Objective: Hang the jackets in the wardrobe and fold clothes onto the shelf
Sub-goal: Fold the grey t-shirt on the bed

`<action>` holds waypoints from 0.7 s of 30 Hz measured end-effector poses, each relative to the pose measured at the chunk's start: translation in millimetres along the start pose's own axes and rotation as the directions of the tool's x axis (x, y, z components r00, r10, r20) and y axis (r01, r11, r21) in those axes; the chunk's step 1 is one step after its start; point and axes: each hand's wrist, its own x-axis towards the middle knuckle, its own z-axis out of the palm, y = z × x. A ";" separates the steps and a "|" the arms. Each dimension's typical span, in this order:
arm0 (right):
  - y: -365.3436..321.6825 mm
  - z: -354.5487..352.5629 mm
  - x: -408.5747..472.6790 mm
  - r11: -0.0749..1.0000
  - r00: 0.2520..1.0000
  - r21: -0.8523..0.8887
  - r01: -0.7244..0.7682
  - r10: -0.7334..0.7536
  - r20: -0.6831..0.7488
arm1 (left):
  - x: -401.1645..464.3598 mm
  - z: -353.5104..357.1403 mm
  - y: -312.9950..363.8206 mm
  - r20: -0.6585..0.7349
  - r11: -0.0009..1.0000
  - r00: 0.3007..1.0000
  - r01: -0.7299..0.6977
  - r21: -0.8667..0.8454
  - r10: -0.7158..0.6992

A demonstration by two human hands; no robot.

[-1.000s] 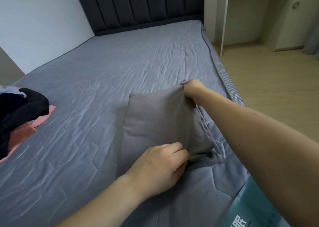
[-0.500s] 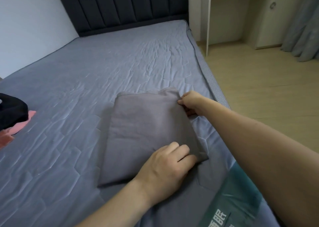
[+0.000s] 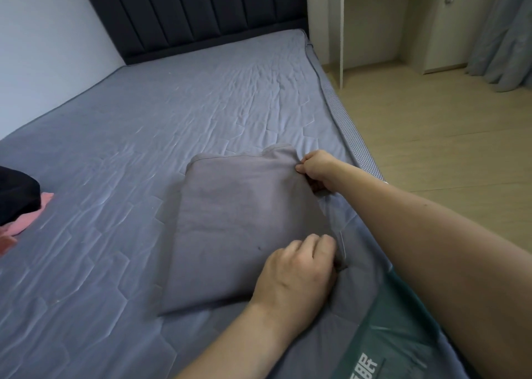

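Note:
A grey folded garment [image 3: 239, 223] lies flat on the blue-grey quilted mattress [image 3: 144, 148], near its right edge. My right hand [image 3: 316, 169] pinches the garment's far right corner. At the near right corner, my left hand [image 3: 296, 275] has its fingers curled around the fold's edge. The fingertips of both hands are hidden under the cloth.
A pile of black and pink clothes [image 3: 17, 208] lies at the left edge of the bed. A dark padded headboard [image 3: 195, 12] stands at the far end. A white desk leg [image 3: 341, 30], wooden floor [image 3: 431, 125] and grey curtain [image 3: 503, 27] are on the right. A green plastic label [image 3: 383, 347] covers the mattress's near corner.
The raised fold of the grey garment has come down and lies flat on the bed. Both hands have stayed at its right edge.

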 end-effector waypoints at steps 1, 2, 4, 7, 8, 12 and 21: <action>1.2 0.3 1.6 1.000 1.000 -0.011 -0.005 0.005 -0.004 | -0.9 2.0 -0.9 -0.011 1.000 1.000 -0.016 -0.019 0.016; 2.0 0.9 2.9 0.999 1.000 -0.029 -0.014 0.013 -0.007 | -1.8 3.3 -1.6 -0.029 0.998 0.998 -0.054 -0.039 0.053; 3.5 2.5 5.2 0.998 0.999 -0.063 -0.030 0.028 -0.021 | -2.4 3.7 -1.9 -0.046 0.989 0.993 -0.115 -0.091 0.111; 4.7 5.1 8.4 0.996 0.999 -0.077 -0.035 0.032 -0.038 | -2.2 6.5 -1.4 -0.017 0.988 0.994 -0.110 -0.111 0.109; 5.0 5.4 8.8 0.996 0.999 -0.076 -0.037 0.034 -0.035 | -3.1 8.7 -0.4 0.010 0.991 0.995 -0.094 -0.099 0.095; 4.0 8.0 7.6 0.991 0.999 -0.133 -0.026 0.021 -0.032 | -4.3 11.2 4.1 0.142 0.998 0.990 -0.017 -0.054 0.024; -6.2 30.3 -8.2 0.915 0.968 -0.400 0.045 -0.139 -0.209 | -9.6 -34.2 -76.3 0.064 0.968 0.974 0.224 -0.115 -0.218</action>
